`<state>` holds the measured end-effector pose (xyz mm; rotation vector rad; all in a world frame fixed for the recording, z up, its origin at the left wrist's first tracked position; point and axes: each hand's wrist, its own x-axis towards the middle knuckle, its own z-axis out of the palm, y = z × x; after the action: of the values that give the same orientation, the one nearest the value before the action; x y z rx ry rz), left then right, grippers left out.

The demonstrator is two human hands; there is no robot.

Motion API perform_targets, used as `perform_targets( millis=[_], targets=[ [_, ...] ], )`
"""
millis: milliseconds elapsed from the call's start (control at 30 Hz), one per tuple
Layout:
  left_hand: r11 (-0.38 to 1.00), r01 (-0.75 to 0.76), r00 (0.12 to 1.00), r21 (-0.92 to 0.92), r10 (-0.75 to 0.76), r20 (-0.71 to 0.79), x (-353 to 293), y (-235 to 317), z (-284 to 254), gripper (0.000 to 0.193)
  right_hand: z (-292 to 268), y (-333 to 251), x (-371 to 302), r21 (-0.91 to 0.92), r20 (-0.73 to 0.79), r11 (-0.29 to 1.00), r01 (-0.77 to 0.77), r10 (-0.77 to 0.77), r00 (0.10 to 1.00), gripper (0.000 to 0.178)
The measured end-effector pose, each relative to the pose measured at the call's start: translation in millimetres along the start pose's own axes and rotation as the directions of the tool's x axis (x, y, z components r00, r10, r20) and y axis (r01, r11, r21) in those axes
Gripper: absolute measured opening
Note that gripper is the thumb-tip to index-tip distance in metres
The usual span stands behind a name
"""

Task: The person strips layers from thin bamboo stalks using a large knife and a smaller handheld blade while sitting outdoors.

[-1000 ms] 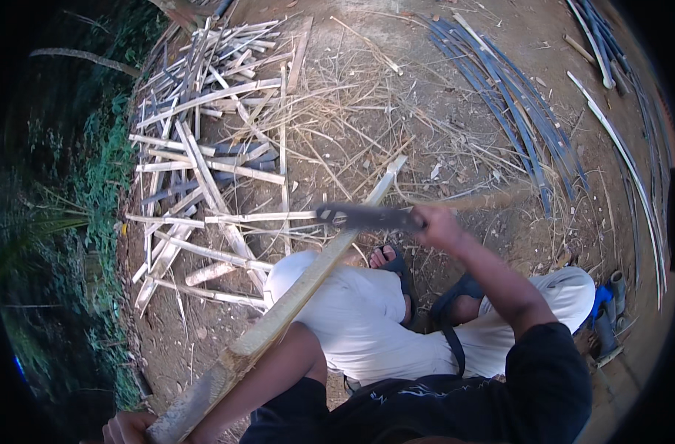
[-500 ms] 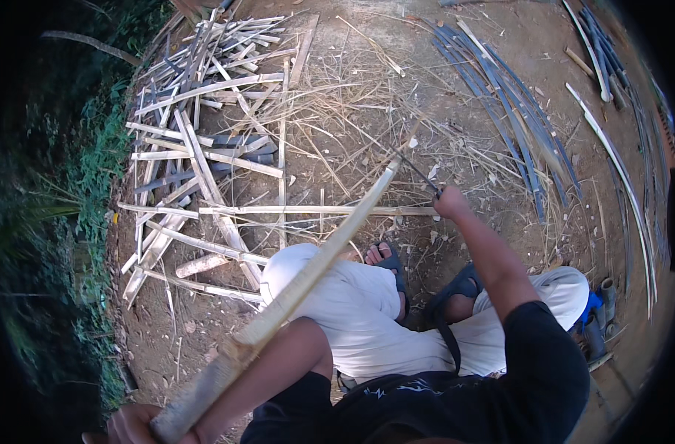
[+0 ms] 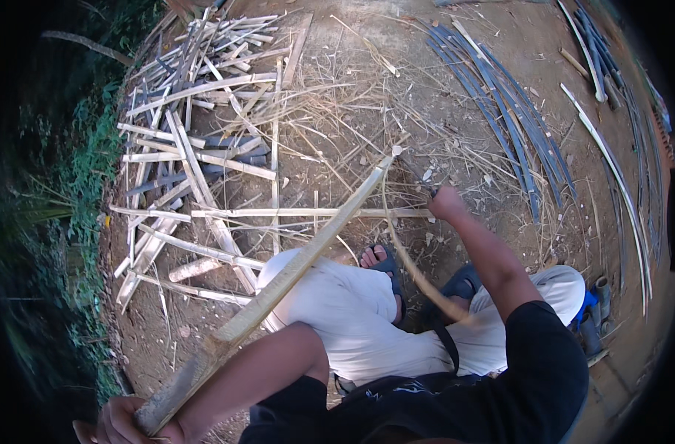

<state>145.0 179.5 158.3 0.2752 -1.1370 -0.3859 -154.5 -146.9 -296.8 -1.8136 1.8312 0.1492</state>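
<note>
A long, pale split bamboo strip (image 3: 300,259) runs slantwise over my left knee. Its thick, rough end lies at the lower left, where my left hand (image 3: 134,420) is wrapped round it. My right hand (image 3: 445,204) grips a knife (image 3: 419,177) with a dark handle. The narrow blade reaches toward the strip's far tip; whether it touches the wood I cannot tell. From near that tip a thin bamboo shaving (image 3: 409,263) hangs, curving down past my sandalled feet to my right thigh, its lower end smeared by motion.
Split bamboo pieces (image 3: 196,159) lie in a jumbled heap at the left, beside green plants (image 3: 93,170). Thin shavings (image 3: 315,111) litter the dirt ahead. Long dark strips (image 3: 511,122) lie at the far right, with a pale pole (image 3: 611,159) beyond. One strip (image 3: 278,212) crosses before my feet.
A long shaving now dangles from the strip's far end across my feet. The strip has shifted slightly left, and both hands still hold what they held.
</note>
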Motion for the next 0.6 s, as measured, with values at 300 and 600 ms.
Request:
perform_targets(
  millis=[300, 600],
  targets=[
    [0.947, 0.105, 0.931, -0.302, 0.013, 0.364, -7.2, -20.4, 12.7, 0.02, -62.1, -60.5, -172.3, 0.188, -0.182, 0.594, 0.782, -0.762, 0.622, 0.024],
    [0.877, 0.186, 0.852, -0.443, 0.081, 0.517, -0.6, -13.6, 14.2, 0.015, -34.2, -24.8, -65.7, 0.057, -0.135, 0.893, 0.447, -0.436, 0.89, 0.022]
  ],
)
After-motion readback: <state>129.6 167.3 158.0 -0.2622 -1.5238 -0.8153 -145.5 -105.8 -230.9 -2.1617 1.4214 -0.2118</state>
